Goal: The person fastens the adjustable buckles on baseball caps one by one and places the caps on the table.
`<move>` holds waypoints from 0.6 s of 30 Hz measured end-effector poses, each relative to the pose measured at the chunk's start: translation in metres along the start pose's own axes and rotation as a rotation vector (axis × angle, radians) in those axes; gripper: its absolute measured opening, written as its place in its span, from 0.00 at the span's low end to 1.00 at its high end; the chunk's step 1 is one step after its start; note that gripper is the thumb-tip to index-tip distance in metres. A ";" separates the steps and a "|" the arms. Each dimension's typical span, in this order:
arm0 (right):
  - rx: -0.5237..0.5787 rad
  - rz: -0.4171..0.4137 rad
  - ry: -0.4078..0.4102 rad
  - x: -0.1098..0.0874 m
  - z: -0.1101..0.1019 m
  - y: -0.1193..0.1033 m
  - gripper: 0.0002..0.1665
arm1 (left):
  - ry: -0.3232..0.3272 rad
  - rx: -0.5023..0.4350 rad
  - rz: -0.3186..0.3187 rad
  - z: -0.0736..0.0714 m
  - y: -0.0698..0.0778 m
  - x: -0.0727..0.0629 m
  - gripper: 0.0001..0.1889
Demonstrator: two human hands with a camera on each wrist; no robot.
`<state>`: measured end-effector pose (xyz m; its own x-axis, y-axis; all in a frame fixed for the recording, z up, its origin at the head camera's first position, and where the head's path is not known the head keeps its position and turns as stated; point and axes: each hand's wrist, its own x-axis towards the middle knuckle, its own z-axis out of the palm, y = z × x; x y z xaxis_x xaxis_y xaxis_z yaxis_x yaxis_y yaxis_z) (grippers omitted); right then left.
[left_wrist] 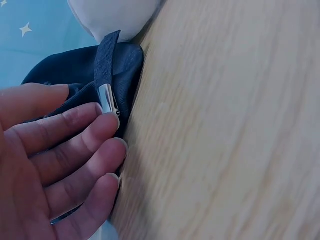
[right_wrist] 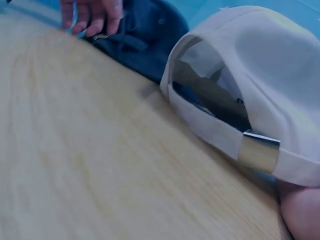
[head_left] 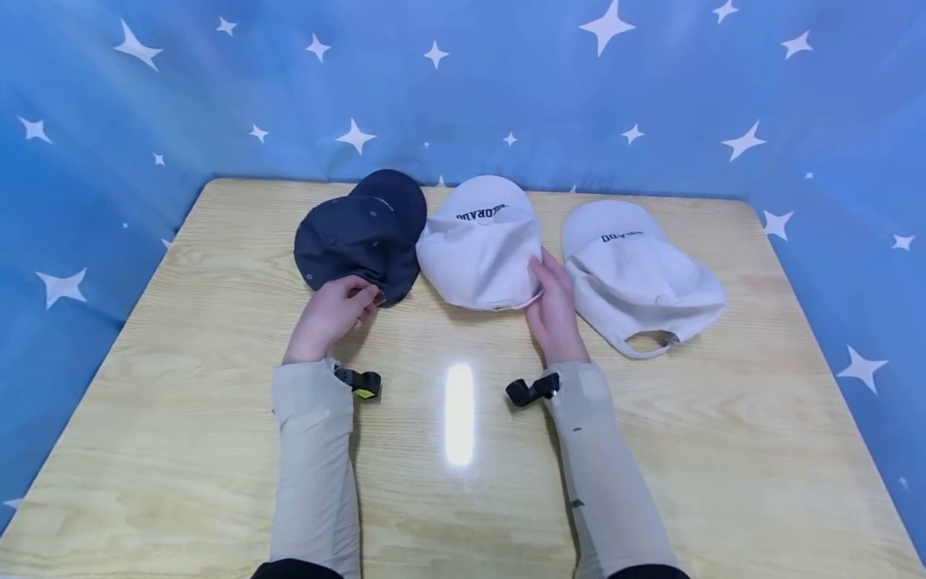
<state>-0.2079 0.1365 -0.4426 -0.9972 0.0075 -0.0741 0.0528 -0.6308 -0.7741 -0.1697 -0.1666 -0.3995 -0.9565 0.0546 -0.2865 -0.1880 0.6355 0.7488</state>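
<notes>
A navy cap lies at the back left of the table, its visor pointing away. My left hand is at its rear edge. In the left wrist view its loosely bent fingertips touch the metal buckle on the cap's strap, while the thumb stands apart beside the crown. A white cap with dark lettering is in the middle, right beside the navy one. My right hand grips its right rear edge, thumb on the side. The right wrist view shows this cap's back opening and metal buckle.
Another white cap with dark lettering lies to the right of my right hand, back strap toward me. The caps are along the far part of the wooden table. A blue curtain with white stars hangs behind and at both sides.
</notes>
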 end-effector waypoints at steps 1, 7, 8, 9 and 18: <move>-0.042 -0.012 -0.002 0.000 0.003 0.001 0.29 | 0.002 -0.003 -0.008 -0.001 -0.001 -0.002 0.16; -0.372 -0.101 0.002 -0.003 0.014 0.006 0.30 | 0.001 -0.001 -0.014 -0.006 -0.004 -0.008 0.18; -0.422 -0.110 0.006 -0.004 0.014 0.007 0.31 | 0.000 -0.001 -0.013 -0.007 -0.004 -0.008 0.18; -0.469 -0.115 0.011 -0.005 0.014 0.007 0.31 | 0.003 -0.001 -0.017 -0.007 -0.005 -0.008 0.18; -0.578 -0.120 0.034 -0.014 0.028 -0.005 0.30 | 0.007 0.024 -0.018 -0.009 -0.002 -0.008 0.20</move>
<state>-0.1953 0.1184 -0.4201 -0.9963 0.0834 0.0220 -0.0303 -0.0992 -0.9946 -0.1634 -0.1754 -0.3937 -0.9545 0.0377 -0.2958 -0.2000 0.6548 0.7288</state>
